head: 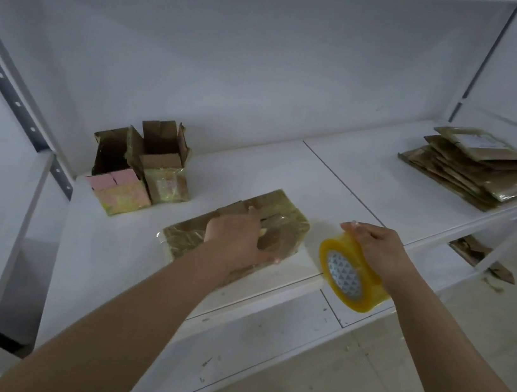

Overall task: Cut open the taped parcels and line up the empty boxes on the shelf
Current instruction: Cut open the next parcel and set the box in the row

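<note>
On the white shelf, at about ten o'clock from the hands, two opened boxes stand touching side by side: the left open box, with pink patches on its front flaps, and the right open box, flaps up and shiny tape on its front face. Toward the middle, a flat taped parcel lies near the shelf's front edge. The left hand rests on top of it, its grip spread over the cardboard with the fingers bent and the thumb along the near edge. Just beside the parcel at three o'clock, the right hand has its grip curled round a yellow tape roll, held on edge. Far off at two o'clock lies a stack of flattened cardboard.
</note>
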`<act>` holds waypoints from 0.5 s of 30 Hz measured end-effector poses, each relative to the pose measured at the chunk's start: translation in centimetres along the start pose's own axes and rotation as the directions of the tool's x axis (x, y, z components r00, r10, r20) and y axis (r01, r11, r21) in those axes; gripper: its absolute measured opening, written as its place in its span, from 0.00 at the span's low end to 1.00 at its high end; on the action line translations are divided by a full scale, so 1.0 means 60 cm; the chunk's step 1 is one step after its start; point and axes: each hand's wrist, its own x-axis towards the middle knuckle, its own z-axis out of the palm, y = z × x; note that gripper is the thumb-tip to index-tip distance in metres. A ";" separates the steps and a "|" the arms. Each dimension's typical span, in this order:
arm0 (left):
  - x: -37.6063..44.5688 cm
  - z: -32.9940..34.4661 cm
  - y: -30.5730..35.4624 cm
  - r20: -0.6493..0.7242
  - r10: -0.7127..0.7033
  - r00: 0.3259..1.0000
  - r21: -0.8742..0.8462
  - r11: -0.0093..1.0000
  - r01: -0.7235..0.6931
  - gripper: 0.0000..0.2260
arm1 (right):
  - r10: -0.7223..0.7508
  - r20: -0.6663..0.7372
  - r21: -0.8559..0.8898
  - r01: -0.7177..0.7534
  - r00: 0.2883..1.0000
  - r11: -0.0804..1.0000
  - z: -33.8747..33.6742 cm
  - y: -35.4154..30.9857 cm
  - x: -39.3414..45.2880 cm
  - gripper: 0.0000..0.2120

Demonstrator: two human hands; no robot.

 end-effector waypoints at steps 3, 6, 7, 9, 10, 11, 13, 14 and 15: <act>0.006 0.032 0.004 0.011 0.041 0.999 0.069 0.997 -0.042 0.43 | 0.004 -0.028 0.003 -0.004 1.000 1.000 -0.010 0.005 -0.004 0.13; 0.007 0.015 -0.034 0.053 0.262 0.964 0.060 0.962 -0.265 0.40 | 0.031 -0.066 -0.013 -0.032 0.997 0.999 -0.023 0.019 -0.003 0.12; 0.006 0.004 -0.051 0.084 0.333 0.939 0.051 0.940 -0.338 0.39 | 0.036 -0.071 -0.023 -0.038 0.997 0.999 -0.025 0.023 -0.003 0.12; 0.005 -0.013 -0.072 0.105 0.397 0.912 -0.005 0.917 -0.399 0.41 | 0.041 -0.074 -0.031 -0.044 0.996 0.999 -0.025 0.026 -0.004 0.12; 0.005 -0.017 -0.070 0.091 0.396 0.914 -0.042 0.918 -0.394 0.42 | 0.042 -0.075 -0.027 -0.045 0.996 0.999 -0.023 0.025 -0.004 0.12; 0.001 -0.019 -0.059 0.058 0.382 0.922 -0.087 0.922 -0.377 0.42 | 0.043 -0.076 -0.023 -0.045 0.996 0.999 -0.020 0.023 -0.005 0.12; -0.009 -0.021 -0.024 -0.026 0.314 0.949 -0.138 0.939 -0.315 0.41 | 0.040 -0.076 -0.024 -0.042 0.996 0.999 -0.013 0.017 -0.007 0.12; -0.015 -0.021 -0.008 -0.063 0.273 0.960 -0.126 0.952 -0.279 0.39 | 0.042 -0.076 -0.029 -0.044 0.996 0.999 -0.011 0.014 -0.008 0.12; -0.019 -0.022 0.006 -0.081 0.231 0.970 -0.116 0.964 -0.240 0.37 | 0.040 -0.077 -0.038 -0.043 0.996 0.998 -0.009 0.012 -0.008 0.12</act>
